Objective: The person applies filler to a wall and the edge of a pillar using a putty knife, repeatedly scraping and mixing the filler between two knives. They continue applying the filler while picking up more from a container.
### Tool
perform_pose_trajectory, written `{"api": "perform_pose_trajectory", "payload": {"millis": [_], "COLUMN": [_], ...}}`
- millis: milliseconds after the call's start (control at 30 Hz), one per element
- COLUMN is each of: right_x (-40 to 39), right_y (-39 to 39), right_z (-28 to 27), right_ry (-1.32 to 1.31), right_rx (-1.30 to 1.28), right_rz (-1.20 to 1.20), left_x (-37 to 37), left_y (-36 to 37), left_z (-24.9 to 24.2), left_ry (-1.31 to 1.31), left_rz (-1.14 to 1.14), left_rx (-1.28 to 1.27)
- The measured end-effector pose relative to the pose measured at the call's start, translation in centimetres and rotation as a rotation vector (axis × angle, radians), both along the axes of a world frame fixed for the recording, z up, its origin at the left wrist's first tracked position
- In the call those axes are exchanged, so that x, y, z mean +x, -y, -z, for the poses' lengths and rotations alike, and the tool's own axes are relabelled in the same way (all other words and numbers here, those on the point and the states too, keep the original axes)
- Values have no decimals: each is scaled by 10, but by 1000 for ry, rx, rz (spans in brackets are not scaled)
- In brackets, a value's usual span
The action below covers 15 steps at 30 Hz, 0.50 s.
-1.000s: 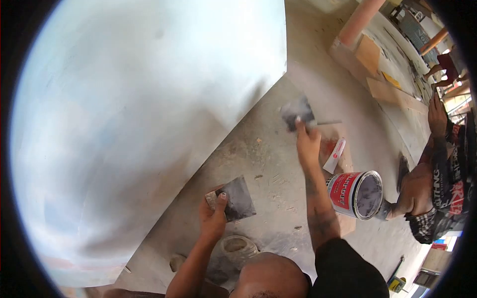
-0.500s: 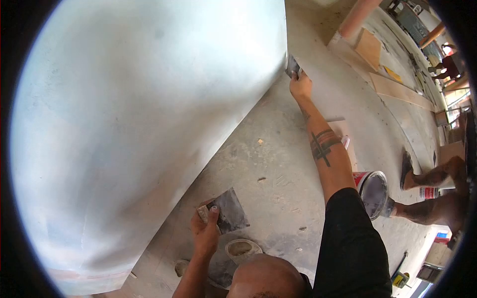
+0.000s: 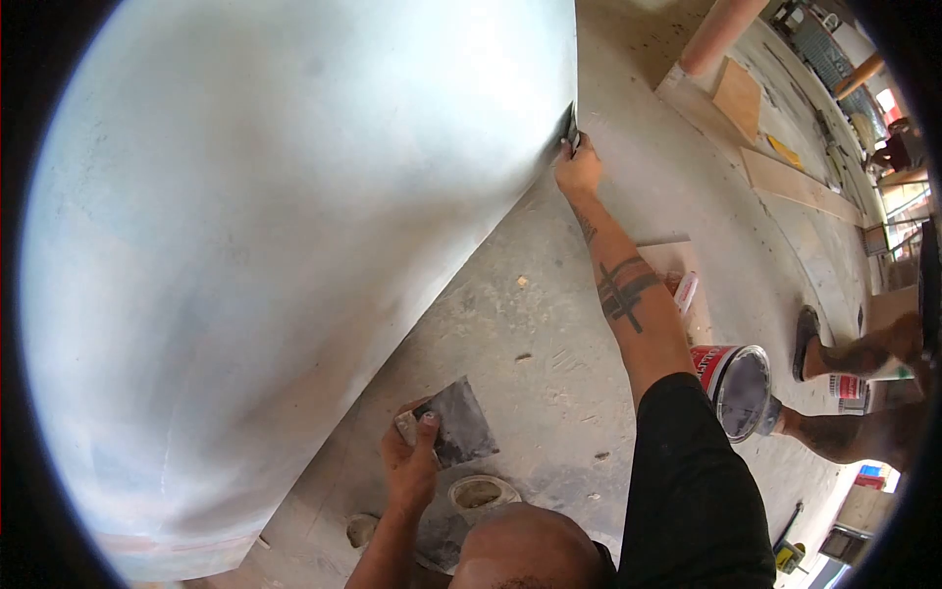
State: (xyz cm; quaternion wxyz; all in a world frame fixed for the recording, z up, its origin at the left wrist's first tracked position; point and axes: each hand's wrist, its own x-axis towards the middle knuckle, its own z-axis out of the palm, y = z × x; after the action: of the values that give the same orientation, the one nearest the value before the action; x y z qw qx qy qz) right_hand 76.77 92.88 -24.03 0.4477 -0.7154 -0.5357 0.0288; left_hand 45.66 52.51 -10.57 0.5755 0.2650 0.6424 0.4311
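Observation:
My right hand (image 3: 579, 169) is closed around a small putty knife (image 3: 572, 126). Its blade, seen nearly edge-on, touches the right edge of a large, pale, smooth panel (image 3: 294, 196). Lower down, my left hand (image 3: 410, 459) grips a broad putty knife (image 3: 461, 424), whose square blade is smeared with dark grey putty. That blade is held above the floor, apart from the panel. To the right of my right forearm stands an open can (image 3: 743, 393) with a red label and grey stuff inside.
Past my forearm a board (image 3: 687, 257) lies on the dusty concrete floor (image 3: 510, 324), with a white and red tube (image 3: 685, 292) on it. Another person's leg (image 3: 834, 432) is beside the can. Wooden boards (image 3: 800, 185) and a post (image 3: 721, 34) stand farther off.
My right hand has shifted slightly left, and its putty knife has turned from blade-face showing to nearly edge-on against the panel's edge. My left hand has barely moved.

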Motion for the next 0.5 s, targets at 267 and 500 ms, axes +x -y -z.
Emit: {"api": "perform_pose_trajectory", "payload": {"millis": [267, 500], "right_x": [73, 59], "right_y": [24, 6], "right_z": [-39, -24], "right_ry": [101, 104], "right_rx": [-197, -146], "right_rz": [-58, -81], "left_x": [1, 0], "left_y": [-2, -1], "left_z": [-2, -1], "left_ry": [37, 112], "left_rz": [-7, -60], "left_rx": [-25, -10]}}
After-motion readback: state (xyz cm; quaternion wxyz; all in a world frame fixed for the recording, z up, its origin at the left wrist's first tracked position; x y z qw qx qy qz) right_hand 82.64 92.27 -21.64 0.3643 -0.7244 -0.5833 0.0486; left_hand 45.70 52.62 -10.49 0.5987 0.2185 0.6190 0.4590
